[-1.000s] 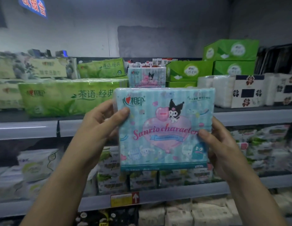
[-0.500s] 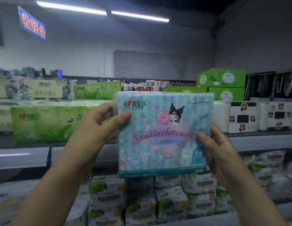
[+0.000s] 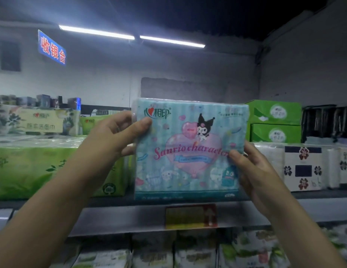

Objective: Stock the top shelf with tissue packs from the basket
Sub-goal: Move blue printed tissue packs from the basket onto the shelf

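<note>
- Because it must slot between green packs and patterned packs, the tissue pack is held upright at the top shelf edge.
- Left hand and right hand grip its sides, thumbs in front.

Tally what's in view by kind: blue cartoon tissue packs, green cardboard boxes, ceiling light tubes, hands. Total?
blue cartoon tissue pack: 1
green cardboard boxes: 2
ceiling light tubes: 2
hands: 2, left hand and right hand, both gripping the pack
Total: 7
</note>
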`<state>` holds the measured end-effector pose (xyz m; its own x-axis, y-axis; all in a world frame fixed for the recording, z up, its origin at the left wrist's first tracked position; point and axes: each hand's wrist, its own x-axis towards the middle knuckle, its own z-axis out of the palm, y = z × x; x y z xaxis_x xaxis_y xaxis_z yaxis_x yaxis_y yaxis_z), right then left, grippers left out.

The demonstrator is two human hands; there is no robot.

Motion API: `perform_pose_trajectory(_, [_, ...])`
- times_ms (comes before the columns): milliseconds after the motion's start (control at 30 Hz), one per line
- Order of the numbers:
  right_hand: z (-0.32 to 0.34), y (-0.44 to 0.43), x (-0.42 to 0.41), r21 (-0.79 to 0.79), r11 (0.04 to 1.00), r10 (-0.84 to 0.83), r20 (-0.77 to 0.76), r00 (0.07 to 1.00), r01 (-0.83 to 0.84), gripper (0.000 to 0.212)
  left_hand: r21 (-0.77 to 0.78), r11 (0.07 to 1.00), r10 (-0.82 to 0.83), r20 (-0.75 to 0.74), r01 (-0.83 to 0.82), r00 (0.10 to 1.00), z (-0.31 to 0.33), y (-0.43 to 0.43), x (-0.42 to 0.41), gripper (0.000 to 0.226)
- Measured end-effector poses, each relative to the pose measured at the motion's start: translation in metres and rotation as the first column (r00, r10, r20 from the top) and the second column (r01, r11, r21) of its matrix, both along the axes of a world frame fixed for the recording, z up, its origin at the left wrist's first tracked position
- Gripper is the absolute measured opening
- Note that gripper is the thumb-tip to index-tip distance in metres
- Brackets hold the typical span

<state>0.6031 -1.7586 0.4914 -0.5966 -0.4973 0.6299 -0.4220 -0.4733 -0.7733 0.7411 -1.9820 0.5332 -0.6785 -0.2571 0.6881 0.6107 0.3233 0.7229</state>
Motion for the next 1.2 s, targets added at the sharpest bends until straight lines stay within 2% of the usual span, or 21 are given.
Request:
perform_pose_trajectory(67, [0.005,-0.002,-0.010,0.010,1.000,-0.002,-0.036,0.999,0.002,0.074,-0.013,0.999,-0.034,-0.002,0.034,0.999,0.007,-0.006,-0.008,0.061])
perform_pose_trajectory(133, [0.013,-0.005,-0.019,0.030,1.000,0.010,-0.103,0.995,-0.007,0.061,-0.024,0.997,-0.067,0.011,0.067,0.998,0.015,-0.013,-0.014,0.070])
perform_pose_trajectory(233, [0.027,-0.011,-0.032,0.036,0.999,0.014,-0.138,0.990,-0.009,0.049,-0.007,0.996,-0.092,0.036,0.092,0.995,0.029,-0.020,-0.024,0.062])
perform_pose_trajectory(367, [0.038,-0.019,-0.048,0.053,0.998,-0.012,-0.176,0.984,0.022,0.052,-0.048,0.996,-0.072,0.061,0.075,0.996,0.043,-0.031,-0.036,0.055])
perform_pose_trajectory(633, [0.044,-0.034,-0.077,0.079,0.997,-0.005,-0.167,0.986,0.018,0.056,-0.169,0.985,-0.001,0.117,0.021,0.993,0.055,-0.049,-0.056,0.075])
perform_pose_trajectory(733, [0.053,-0.045,-0.090,0.129,0.991,-0.015,-0.132,0.991,0.032,0.047,-0.189,0.982,0.034,0.163,-0.003,0.986,0.064,-0.055,-0.068,0.079])
perform_pose_trajectory(833, [0.063,-0.055,-0.105,0.188,0.981,-0.021,-0.083,0.996,0.037,0.048,-0.199,0.980,0.067,0.197,-0.027,0.978,0.070,-0.062,-0.080,0.081])
perform_pose_trajectory(900, [0.067,-0.060,-0.114,0.219,0.975,-0.019,-0.061,0.998,0.032,0.045,-0.206,0.978,0.085,0.226,-0.037,0.971,0.072,-0.068,-0.088,0.077])
perform_pose_trajectory(1033, [0.062,-0.074,-0.129,0.242,0.969,-0.031,-0.031,0.999,0.038,0.029,-0.157,0.986,0.101,0.278,-0.058,0.955,0.068,-0.076,-0.101,0.045])
perform_pose_trajectory(1200, [0.047,-0.084,-0.137,0.289,0.956,-0.048,-0.022,0.999,0.053,0.033,-0.182,0.980,0.128,0.299,-0.075,0.946,0.058,-0.084,-0.107,0.077])
